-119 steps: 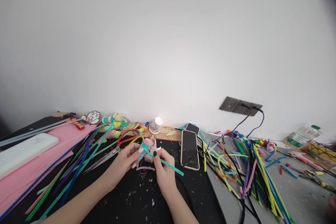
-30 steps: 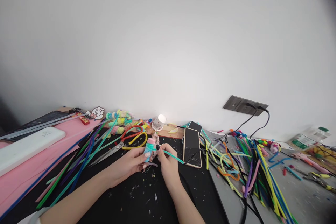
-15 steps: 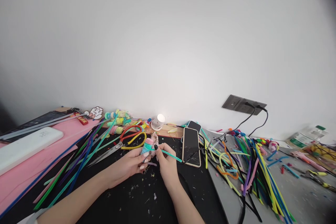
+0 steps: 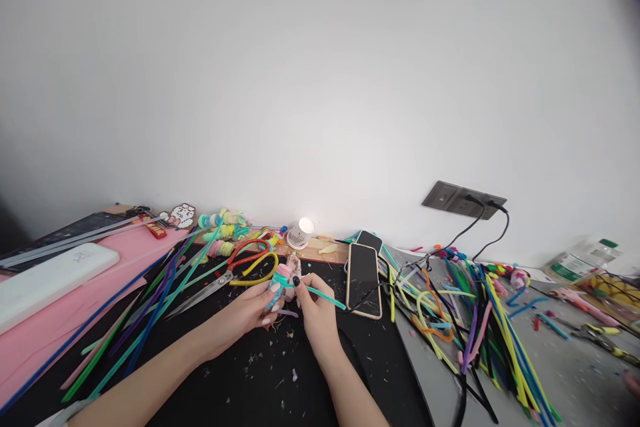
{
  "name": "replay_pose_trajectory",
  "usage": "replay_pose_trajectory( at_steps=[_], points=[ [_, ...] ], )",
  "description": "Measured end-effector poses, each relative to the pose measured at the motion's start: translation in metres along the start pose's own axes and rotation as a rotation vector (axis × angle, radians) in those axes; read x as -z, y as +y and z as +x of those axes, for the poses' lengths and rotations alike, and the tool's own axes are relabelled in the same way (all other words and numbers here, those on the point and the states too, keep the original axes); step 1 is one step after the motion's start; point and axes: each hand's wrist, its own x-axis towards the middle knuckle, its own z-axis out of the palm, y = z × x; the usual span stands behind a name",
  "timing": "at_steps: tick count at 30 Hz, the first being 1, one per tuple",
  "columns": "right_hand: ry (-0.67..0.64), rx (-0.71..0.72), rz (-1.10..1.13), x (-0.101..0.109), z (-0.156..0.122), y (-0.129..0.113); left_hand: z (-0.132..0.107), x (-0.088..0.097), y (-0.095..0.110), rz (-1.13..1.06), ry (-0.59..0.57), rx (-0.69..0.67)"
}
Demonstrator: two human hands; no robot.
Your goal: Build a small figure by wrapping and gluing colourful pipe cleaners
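Note:
My left hand (image 4: 250, 310) is closed around a small coil of wound pipe cleaner (image 4: 281, 277), with pink, teal and blue bands. From the coil a loose teal pipe cleaner (image 4: 323, 295) runs out to the right. My right hand (image 4: 319, 310) pinches that strand close to the coil, thumb and fingers pressed together. Behind the coil a pale pinkish object (image 4: 294, 261) is partly hidden by it. Red-and-yellow-handled scissors (image 4: 227, 275) lie open to the left of the coil, and a phone (image 4: 363, 280) lies to the right of my right hand.
A white paper cup (image 4: 301, 233) stands by the wall. Finished-looking coils (image 4: 220, 248) and loose pipe cleaners (image 4: 145, 313) lie left. More pipe cleaners (image 4: 493, 327), pliers (image 4: 603, 333) and a clear bottle (image 4: 583, 261) are on the right. Cables run to a wall socket (image 4: 465, 200).
The fingers of my left hand have shifted slightly around the coil. My right hand keeps its pinch. A blurred shape has appeared at the lower right edge.

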Motion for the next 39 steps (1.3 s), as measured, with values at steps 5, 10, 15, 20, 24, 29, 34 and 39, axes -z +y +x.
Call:
replay_pose_trajectory(
  at_steps=[5, 10, 15, 20, 24, 29, 34, 39],
  points=[
    [0.002, 0.004, 0.006, -0.001, 0.0, -0.003, 0.0, -0.002, 0.001, 0.085, 0.048, -0.03],
    [-0.015, 0.009, 0.023, -0.001, -0.001, -0.003, 0.003, 0.001, -0.002, 0.178, 0.09, -0.093],
    [-0.026, 0.078, -0.109, 0.0, -0.005, -0.002, 0.006, 0.007, -0.005, 0.336, 0.157, -0.191],
    [-0.102, 0.302, -0.325, -0.001, -0.015, -0.003, 0.001, 0.004, 0.001, 0.522, 0.27, -0.243],
    [-0.194, 0.409, -0.421, -0.001, -0.02, -0.004, -0.001, 0.003, 0.002, 0.614, 0.281, -0.335],
    [-0.174, 0.41, -0.596, -0.001, -0.013, -0.005, 0.006, 0.013, -0.002, 0.573, 0.409, -0.279],
    [0.077, 0.167, -0.905, 0.007, -0.003, 0.006, 0.01, 0.017, -0.001, 0.385, 0.434, -0.289],
    [0.026, 0.006, -1.078, 0.012, 0.002, 0.014, 0.013, 0.019, -0.008, 0.015, 0.345, -0.223]
  ],
)
